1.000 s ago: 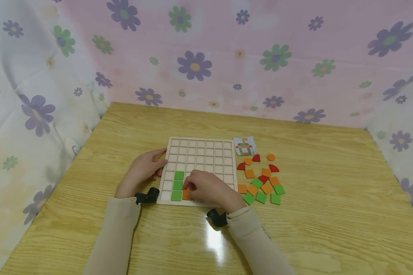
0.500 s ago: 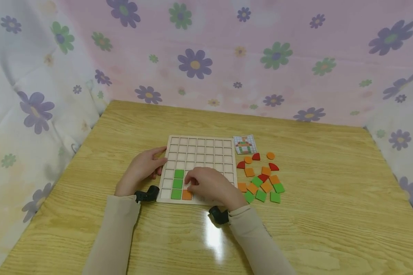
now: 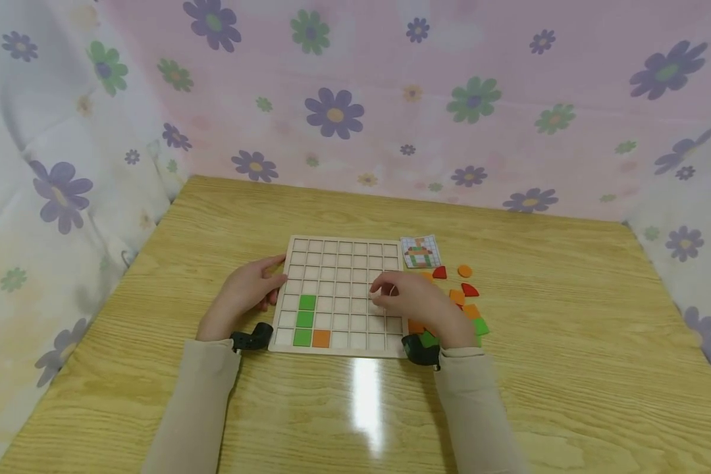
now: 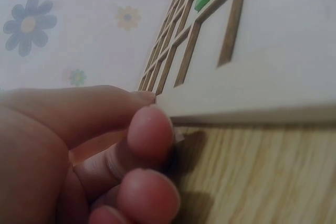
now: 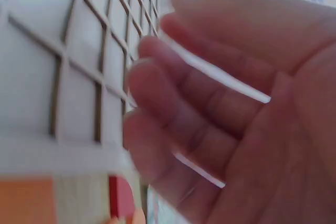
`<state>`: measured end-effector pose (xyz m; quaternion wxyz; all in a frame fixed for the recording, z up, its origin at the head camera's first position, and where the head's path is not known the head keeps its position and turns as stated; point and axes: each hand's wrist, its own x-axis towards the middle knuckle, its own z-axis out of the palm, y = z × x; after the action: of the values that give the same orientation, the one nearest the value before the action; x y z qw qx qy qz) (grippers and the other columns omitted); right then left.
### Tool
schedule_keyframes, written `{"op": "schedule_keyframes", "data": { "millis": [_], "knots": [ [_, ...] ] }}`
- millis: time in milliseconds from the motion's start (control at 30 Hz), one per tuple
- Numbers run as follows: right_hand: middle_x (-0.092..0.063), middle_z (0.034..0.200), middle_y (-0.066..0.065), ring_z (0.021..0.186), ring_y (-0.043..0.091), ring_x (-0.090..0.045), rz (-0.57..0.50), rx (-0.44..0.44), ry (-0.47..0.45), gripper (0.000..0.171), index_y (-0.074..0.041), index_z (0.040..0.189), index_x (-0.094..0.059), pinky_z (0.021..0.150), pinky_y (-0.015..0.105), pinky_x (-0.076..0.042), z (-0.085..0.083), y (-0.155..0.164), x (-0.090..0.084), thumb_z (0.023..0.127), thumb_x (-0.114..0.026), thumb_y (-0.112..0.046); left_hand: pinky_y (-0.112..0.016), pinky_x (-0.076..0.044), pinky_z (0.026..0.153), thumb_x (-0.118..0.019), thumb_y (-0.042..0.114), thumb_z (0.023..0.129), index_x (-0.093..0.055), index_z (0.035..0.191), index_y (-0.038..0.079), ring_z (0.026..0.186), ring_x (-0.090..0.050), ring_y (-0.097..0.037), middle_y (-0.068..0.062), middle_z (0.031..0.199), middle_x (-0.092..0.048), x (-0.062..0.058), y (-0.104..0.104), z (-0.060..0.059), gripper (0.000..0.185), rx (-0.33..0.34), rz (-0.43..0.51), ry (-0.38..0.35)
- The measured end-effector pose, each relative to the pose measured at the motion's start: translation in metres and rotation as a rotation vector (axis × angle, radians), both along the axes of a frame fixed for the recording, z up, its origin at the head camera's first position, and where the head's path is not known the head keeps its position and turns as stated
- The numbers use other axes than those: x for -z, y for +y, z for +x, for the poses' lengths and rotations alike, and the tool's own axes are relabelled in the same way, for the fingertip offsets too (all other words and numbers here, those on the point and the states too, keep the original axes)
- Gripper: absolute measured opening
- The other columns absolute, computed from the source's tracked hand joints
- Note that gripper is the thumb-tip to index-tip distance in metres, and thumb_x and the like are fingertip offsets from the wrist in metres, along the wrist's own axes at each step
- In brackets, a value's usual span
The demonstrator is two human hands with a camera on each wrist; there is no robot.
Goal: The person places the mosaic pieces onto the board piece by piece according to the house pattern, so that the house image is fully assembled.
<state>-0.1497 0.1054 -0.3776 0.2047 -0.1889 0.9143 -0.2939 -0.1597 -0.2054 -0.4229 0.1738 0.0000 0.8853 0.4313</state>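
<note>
On the light wooden table [image 3: 569,368], the pale square wooden grid board [image 3: 340,263] lies flat between the two hands, near the table's middle. The left hand [image 3: 243,296] sits at the board's nine o'clock edge; the left wrist view shows its fingertips [image 4: 152,129] loosely bent against the board's side and holding nothing. The right hand [image 3: 417,304] hovers over the board's three o'clock edge, its fingers slack and slightly bent, with nothing between them in the blurred right wrist view. In the board's nearest row, toward seven o'clock, an orange square tile [image 3: 321,338] lies just beside a column of three green square tiles [image 3: 305,319]. Past the right hand at three o'clock lies the loose heap of orange, green and red pieces [image 3: 468,309], partly hidden by the hand. Farther, at the board's one o'clock corner, lies a small printed pattern card [image 3: 420,251].
</note>
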Motion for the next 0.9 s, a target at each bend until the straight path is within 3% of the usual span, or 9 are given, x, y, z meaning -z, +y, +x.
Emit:
{"op": "schedule_keyframes", "data": {
  "millis": [200, 367, 600, 900],
  "knots": [
    [-0.061, 0.099, -0.004, 0.087, 0.013, -0.055, 0.042, 0.038, -0.015, 0.019, -0.02, 0.105, -0.063, 0.075, 0.03, -0.046, -0.004, 0.026, -0.002, 0.09, -0.057, -0.031, -0.032, -0.049, 0.05, -0.052, 0.035, 0.094, -0.036, 0.142, 0.026, 0.05, -0.051, -0.018, -0.008, 0.066, -0.058, -0.001, -0.001, 0.002, 0.052, -0.021, 0.03, -0.029],
    [-0.061, 0.096, 0.001, 0.083, 0.017, -0.054, 0.052, 0.064, -0.021, 0.019, -0.015, 0.105, -0.062, 0.073, 0.033, -0.045, -0.01, 0.047, -0.001, 0.092, -0.056, -0.027, -0.031, -0.049, 0.051, -0.052, 0.035, 0.094, -0.034, 0.143, 0.026, 0.051, -0.052, -0.017, -0.008, 0.065, -0.057, -0.003, -0.001, 0.002, 0.053, -0.027, 0.025, -0.034],
    [-0.059, 0.103, 0.006, 0.089, 0.021, -0.053, 0.084, 0.164, -0.052, 0.031, -0.014, 0.117, -0.058, 0.078, 0.036, -0.044, -0.01, 0.069, 0.003, 0.09, -0.058, -0.028, -0.031, -0.049, 0.052, -0.052, 0.035, 0.094, -0.034, 0.143, 0.027, 0.052, -0.052, -0.018, -0.008, 0.066, -0.058, -0.003, 0.001, 0.002, 0.053, -0.022, 0.037, -0.039],
    [-0.06, 0.105, 0.01, 0.092, 0.023, -0.055, 0.114, 0.139, -0.05, 0.029, -0.009, 0.113, -0.059, 0.081, 0.04, -0.046, -0.014, 0.079, 0.01, 0.087, -0.061, -0.02, -0.031, -0.049, 0.05, -0.053, 0.034, 0.093, -0.036, 0.142, 0.026, 0.052, -0.051, -0.018, -0.009, 0.068, -0.058, -0.004, 0.003, 0.001, 0.052, -0.032, 0.065, -0.049]
  ]
}}
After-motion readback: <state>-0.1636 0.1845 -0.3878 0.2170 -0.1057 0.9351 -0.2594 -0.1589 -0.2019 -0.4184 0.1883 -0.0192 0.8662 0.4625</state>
